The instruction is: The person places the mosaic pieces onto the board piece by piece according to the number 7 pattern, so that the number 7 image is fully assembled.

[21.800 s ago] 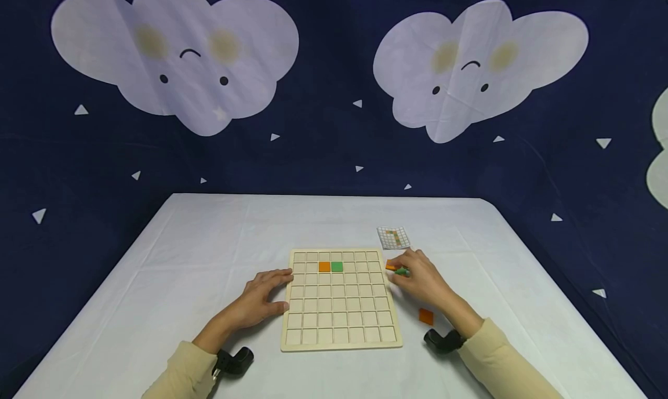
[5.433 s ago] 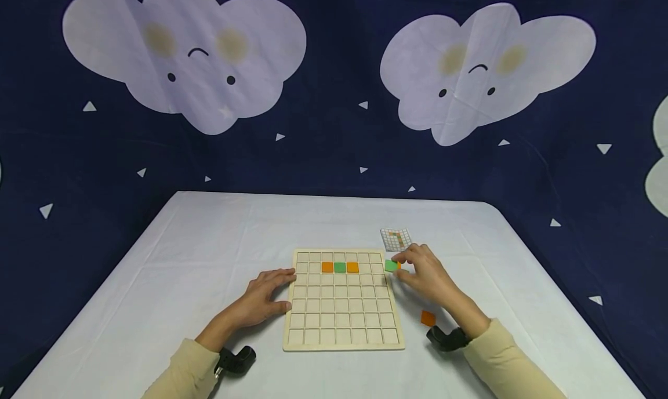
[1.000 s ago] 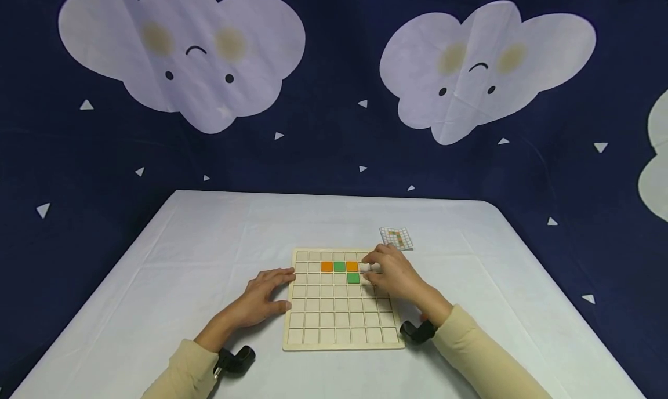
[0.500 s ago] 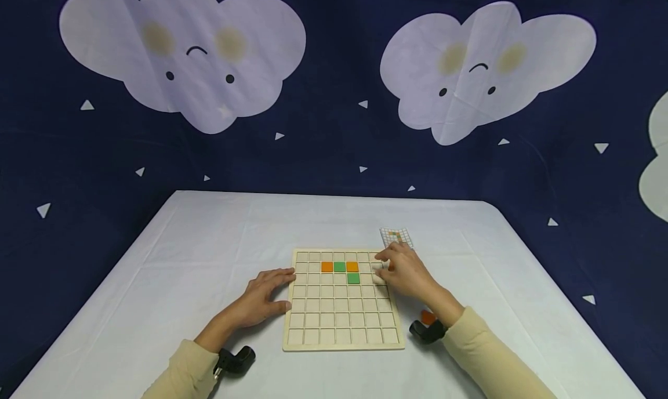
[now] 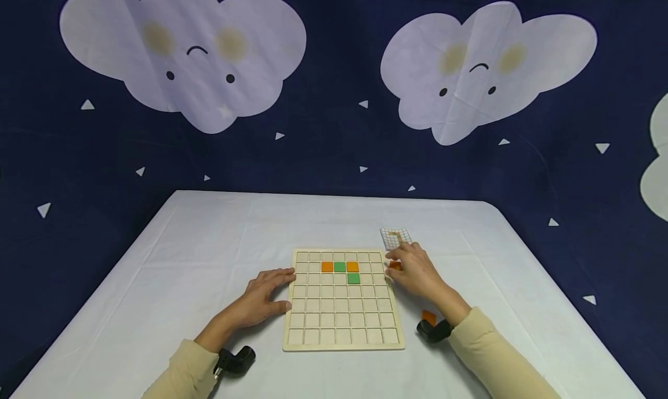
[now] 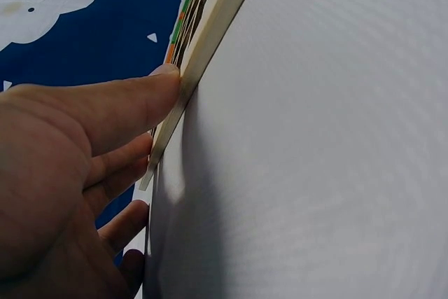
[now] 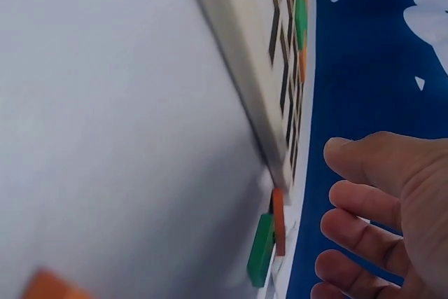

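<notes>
A pale wooden grid board (image 5: 334,320) lies on the table. Three tiles run along one of its upper rows: an orange tile (image 5: 327,267), a green tile (image 5: 340,267) and a second orange tile (image 5: 352,267). Directly below the last sits another green tile (image 5: 354,278). My left hand (image 5: 256,300) touches the board's left edge, fingers extended. Beyond the right edge hovers my right hand (image 5: 417,276), thumb and fingers apart, over a loose orange tile (image 5: 395,265). In the right wrist view nothing is held; a loose green tile (image 7: 262,248) leans near an orange one (image 7: 279,222).
A small printed grid card (image 5: 395,236) lies behind the right hand. Another orange tile (image 5: 428,317) rests on the white table (image 5: 250,231), right of the board and close to the right wrist camera (image 5: 435,331). A dark cloud-patterned cloth (image 5: 334,155) hangs behind.
Since the oldest frame, an orange and a green tile have been added to the board. Over the last second my right hand has withdrawn rightward from the board to the loose tiles; the left stays put.
</notes>
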`<control>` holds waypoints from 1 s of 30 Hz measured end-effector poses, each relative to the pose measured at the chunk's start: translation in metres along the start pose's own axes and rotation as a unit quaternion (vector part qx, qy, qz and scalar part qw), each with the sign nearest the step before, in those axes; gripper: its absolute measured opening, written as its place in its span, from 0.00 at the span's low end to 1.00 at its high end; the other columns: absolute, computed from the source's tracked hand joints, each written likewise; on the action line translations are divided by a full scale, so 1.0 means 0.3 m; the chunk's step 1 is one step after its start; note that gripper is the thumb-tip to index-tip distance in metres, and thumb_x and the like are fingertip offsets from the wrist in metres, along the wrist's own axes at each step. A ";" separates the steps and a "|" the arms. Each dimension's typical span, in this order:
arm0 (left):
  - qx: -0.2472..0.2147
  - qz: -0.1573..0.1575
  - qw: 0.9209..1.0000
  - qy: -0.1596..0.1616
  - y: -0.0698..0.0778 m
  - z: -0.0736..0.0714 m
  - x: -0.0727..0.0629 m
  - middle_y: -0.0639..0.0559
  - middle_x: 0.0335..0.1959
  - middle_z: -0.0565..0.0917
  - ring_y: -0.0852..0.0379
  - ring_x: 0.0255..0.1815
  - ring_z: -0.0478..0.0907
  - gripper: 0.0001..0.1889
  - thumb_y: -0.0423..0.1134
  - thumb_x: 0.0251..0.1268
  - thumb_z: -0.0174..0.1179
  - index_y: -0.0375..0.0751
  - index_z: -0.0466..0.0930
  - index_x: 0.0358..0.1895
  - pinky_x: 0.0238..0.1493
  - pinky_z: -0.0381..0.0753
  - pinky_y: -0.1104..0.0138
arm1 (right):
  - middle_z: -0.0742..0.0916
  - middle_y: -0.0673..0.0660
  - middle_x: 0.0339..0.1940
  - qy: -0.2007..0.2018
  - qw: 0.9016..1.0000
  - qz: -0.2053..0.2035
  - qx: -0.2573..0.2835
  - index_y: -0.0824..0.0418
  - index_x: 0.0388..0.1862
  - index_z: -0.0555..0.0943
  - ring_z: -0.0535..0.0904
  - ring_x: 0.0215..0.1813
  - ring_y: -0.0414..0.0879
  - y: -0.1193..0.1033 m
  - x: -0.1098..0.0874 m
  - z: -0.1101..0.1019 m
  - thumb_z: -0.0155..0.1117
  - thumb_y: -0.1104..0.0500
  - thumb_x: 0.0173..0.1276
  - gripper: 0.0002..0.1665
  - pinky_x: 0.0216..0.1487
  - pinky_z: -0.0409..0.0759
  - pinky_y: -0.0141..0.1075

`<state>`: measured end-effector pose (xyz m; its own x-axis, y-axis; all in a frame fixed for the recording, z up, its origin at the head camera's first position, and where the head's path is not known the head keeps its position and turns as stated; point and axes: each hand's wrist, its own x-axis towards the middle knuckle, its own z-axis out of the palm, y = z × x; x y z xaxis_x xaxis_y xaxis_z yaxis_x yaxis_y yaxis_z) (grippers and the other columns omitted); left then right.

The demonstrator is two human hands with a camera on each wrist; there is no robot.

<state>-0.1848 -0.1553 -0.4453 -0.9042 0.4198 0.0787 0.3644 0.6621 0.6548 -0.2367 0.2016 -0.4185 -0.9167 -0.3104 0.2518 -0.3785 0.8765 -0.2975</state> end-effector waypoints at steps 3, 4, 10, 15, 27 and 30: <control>0.000 -0.001 1.000 -0.001 0.002 -0.001 0.001 0.47 0.71 0.66 0.41 0.72 0.57 0.30 0.41 0.57 0.65 0.40 0.69 0.64 0.63 0.52 0.42 | 0.82 0.54 0.40 0.002 1.000 -0.002 -0.009 0.60 0.44 0.84 0.69 0.38 0.47 0.014 -0.003 0.002 0.71 0.55 0.53 0.19 0.40 0.65 0.40; 0.000 -0.001 1.000 -0.002 0.002 -0.001 0.001 0.47 0.71 0.66 0.41 0.72 0.57 0.30 0.41 0.57 0.65 0.40 0.69 0.64 0.64 0.52 0.42 | 0.82 0.54 0.40 0.001 1.000 -0.001 -0.011 0.60 0.44 0.84 0.69 0.38 0.47 0.018 -0.003 0.003 0.71 0.55 0.53 0.19 0.40 0.65 0.40; 0.001 0.002 1.000 -0.001 0.003 -0.002 0.001 0.47 0.71 0.66 0.41 0.71 0.57 0.30 0.41 0.57 0.65 0.39 0.69 0.64 0.63 0.52 0.42 | 0.82 0.54 0.40 -0.012 1.000 0.006 -0.021 0.60 0.45 0.83 0.69 0.39 0.47 0.036 -0.005 0.006 0.72 0.55 0.53 0.20 0.41 0.66 0.41; 0.005 0.007 1.000 0.000 0.001 -0.002 0.001 0.46 0.71 0.66 0.41 0.71 0.58 0.30 0.41 0.58 0.64 0.39 0.69 0.64 0.63 0.53 0.42 | 0.82 0.55 0.40 -0.018 0.999 0.013 -0.028 0.60 0.46 0.83 0.70 0.40 0.49 0.047 -0.003 0.009 0.71 0.54 0.54 0.20 0.42 0.67 0.43; -0.001 0.008 1.000 -0.002 0.003 -0.003 -0.002 0.46 0.71 0.66 0.40 0.71 0.58 0.30 0.41 0.57 0.65 0.39 0.69 0.64 0.62 0.53 0.42 | 0.82 0.54 0.40 -0.032 0.999 0.030 -0.031 0.59 0.43 0.83 0.69 0.40 0.49 0.059 0.010 0.016 0.71 0.54 0.53 0.18 0.41 0.66 0.42; -0.002 0.011 1.000 -0.002 0.002 -0.004 -0.002 0.45 0.71 0.66 0.40 0.71 0.58 0.30 0.40 0.57 0.65 0.38 0.69 0.64 0.62 0.53 0.42 | 0.82 0.54 0.38 -0.034 0.999 0.030 -0.029 0.59 0.42 0.83 0.69 0.39 0.49 0.060 0.012 0.016 0.71 0.54 0.53 0.17 0.41 0.65 0.42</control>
<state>-0.1842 -0.1559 -0.4442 -0.8955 0.4360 0.0898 0.3825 0.6505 0.6562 -0.2475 0.2145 -0.4276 -0.9449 -0.2793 0.1706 -0.3162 0.9136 -0.2557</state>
